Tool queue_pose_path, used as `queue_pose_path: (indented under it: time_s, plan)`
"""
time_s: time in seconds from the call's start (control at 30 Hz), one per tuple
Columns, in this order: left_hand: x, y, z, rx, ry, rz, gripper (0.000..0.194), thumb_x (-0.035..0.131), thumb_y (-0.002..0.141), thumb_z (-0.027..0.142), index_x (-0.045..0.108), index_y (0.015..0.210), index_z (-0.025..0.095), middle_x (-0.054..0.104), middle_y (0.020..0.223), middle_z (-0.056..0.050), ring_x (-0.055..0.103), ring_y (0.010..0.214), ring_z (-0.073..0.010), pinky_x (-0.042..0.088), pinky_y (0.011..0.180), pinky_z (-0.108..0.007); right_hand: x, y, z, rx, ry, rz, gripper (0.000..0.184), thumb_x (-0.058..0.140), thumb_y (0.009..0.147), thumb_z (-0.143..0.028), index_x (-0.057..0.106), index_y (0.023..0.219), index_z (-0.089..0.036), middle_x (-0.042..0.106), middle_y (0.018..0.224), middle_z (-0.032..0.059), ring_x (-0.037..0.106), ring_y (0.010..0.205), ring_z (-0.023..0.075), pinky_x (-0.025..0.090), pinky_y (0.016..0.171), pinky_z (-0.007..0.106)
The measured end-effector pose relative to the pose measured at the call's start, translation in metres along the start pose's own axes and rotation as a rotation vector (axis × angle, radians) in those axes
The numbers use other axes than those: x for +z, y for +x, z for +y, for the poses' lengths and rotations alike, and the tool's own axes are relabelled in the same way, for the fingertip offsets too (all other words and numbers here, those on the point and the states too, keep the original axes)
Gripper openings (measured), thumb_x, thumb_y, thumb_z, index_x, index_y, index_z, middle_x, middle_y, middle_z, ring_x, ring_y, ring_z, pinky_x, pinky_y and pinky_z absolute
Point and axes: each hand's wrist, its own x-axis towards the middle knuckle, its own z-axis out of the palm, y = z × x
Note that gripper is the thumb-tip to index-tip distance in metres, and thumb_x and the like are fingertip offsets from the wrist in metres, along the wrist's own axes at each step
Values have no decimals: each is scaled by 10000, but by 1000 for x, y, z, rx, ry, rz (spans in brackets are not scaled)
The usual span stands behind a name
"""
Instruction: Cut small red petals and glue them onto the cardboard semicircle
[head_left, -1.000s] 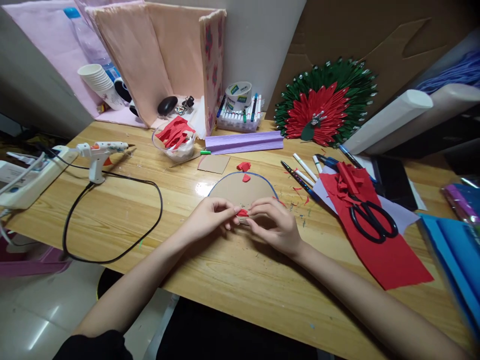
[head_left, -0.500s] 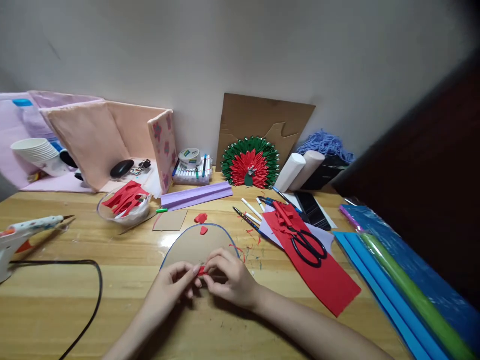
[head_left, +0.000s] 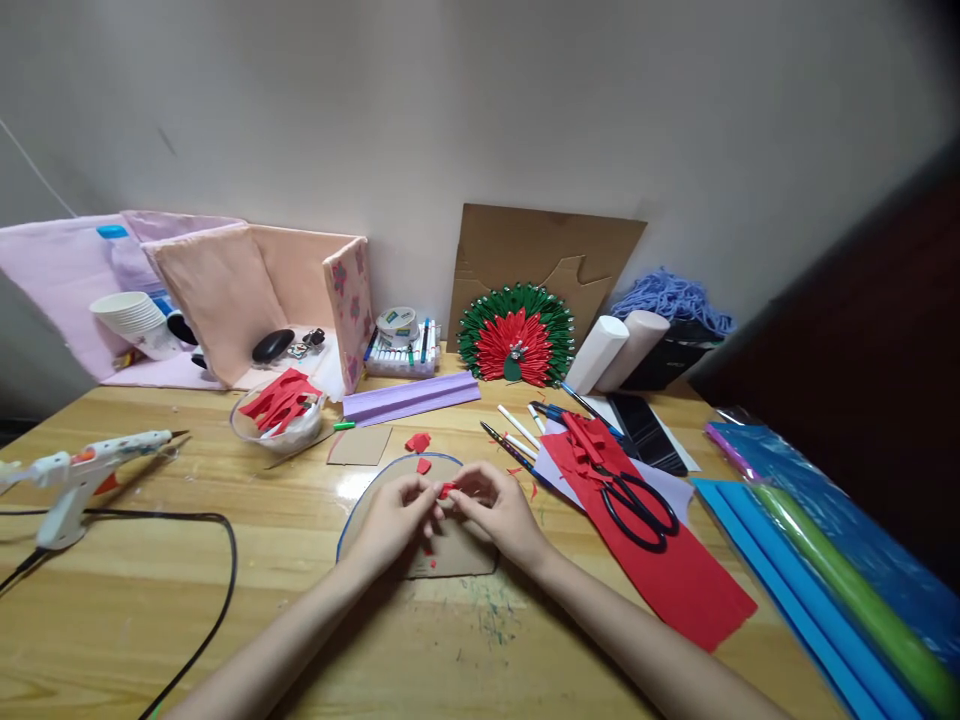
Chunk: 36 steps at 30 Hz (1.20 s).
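Observation:
My left hand (head_left: 397, 518) and my right hand (head_left: 501, 512) meet over a rounded cardboard piece (head_left: 465, 562) with a blue-drawn edge. Between them is a small folded piece of red paper (head_left: 447, 490), pinched by the fingertips of both hands. Two tiny red scraps (head_left: 432, 564) lie on the cardboard below my left fingers. Just beyond my hands, a small red paper cutout (head_left: 424, 466) rests near the cardboard's top edge, and more red cutouts (head_left: 418, 443) lie on the table behind it.
Black-handled scissors (head_left: 641, 510) lie on a red paper strip (head_left: 697, 580) at right, beside pens and rolled sheets. At left are a glue gun (head_left: 82, 480) with its cord and a bowl (head_left: 247, 440) of red scraps. A red-and-green peacock craft (head_left: 516, 335) stands behind.
The head view has turned, so the table's contents sit farther right. My hands have moved away from me over the cardboard, uncovering its lower edge and the tiny red scraps; both still hold the red paper.

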Motion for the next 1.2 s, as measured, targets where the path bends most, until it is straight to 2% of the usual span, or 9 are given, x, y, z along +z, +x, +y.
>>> queue_pose_path:
  time_s: [0.13, 0.33, 0.43, 0.67, 0.83, 1.03, 1.2]
  plan:
    - [4, -3, -4, 67, 47, -1, 353, 559, 776, 481, 538, 737, 131, 593, 619, -7, 481, 446, -74, 383, 457, -201, -1, 5, 11, 42, 92, 2, 217, 656, 756, -358, 565, 807, -167, 627, 776, 18, 633, 736, 142, 525, 692, 273]
    - [-1, -10, -6, 105, 80, -19, 338, 520, 816, 461, 558, 762, 130, 584, 665, -9, 479, 515, -82, 387, 517, -207, 4, 2, 17, 67, 114, -6, 228, 659, 754, -367, 556, 805, -170, 619, 773, 15, 631, 733, 141, 514, 684, 266]
    - [-3, -11, -6, 112, 95, -35, 328, 486, 841, 451, 550, 769, 137, 576, 674, -3, 469, 520, -81, 384, 525, -206, 4, -1, 18, 47, 88, -6, 211, 644, 770, -360, 554, 813, -174, 616, 772, 11, 625, 723, 138, 506, 682, 267]
    - [-2, -11, -6, 163, 134, 11, 319, 461, 856, 440, 543, 747, 151, 564, 675, 4, 471, 555, -100, 383, 547, -211, 5, -4, 16, -27, 5, -11, 165, 627, 787, -328, 573, 813, -174, 621, 744, 2, 596, 679, 121, 479, 643, 242]
    - [-1, -13, -4, 167, 115, 33, 319, 473, 848, 447, 540, 744, 153, 540, 631, 17, 462, 527, -92, 379, 534, -209, 5, -6, 15, -25, 7, -23, 161, 636, 781, -321, 576, 822, -177, 630, 769, 8, 604, 705, 128, 481, 666, 250]
    - [1, -14, -4, 77, 94, -14, 328, 544, 793, 482, 526, 795, 154, 541, 590, 29, 474, 454, -74, 354, 450, -188, 6, -7, 13, -18, 33, -22, 145, 617, 798, -311, 566, 843, -183, 627, 782, 10, 619, 729, 131, 497, 688, 255]
    - [2, -14, -5, 110, 63, 20, 326, 552, 788, 471, 542, 793, 145, 533, 584, 25, 458, 455, -64, 347, 424, -169, 5, -6, 11, -22, 10, 18, 212, 652, 765, -322, 588, 911, -182, 626, 851, 36, 622, 784, 143, 523, 723, 274]
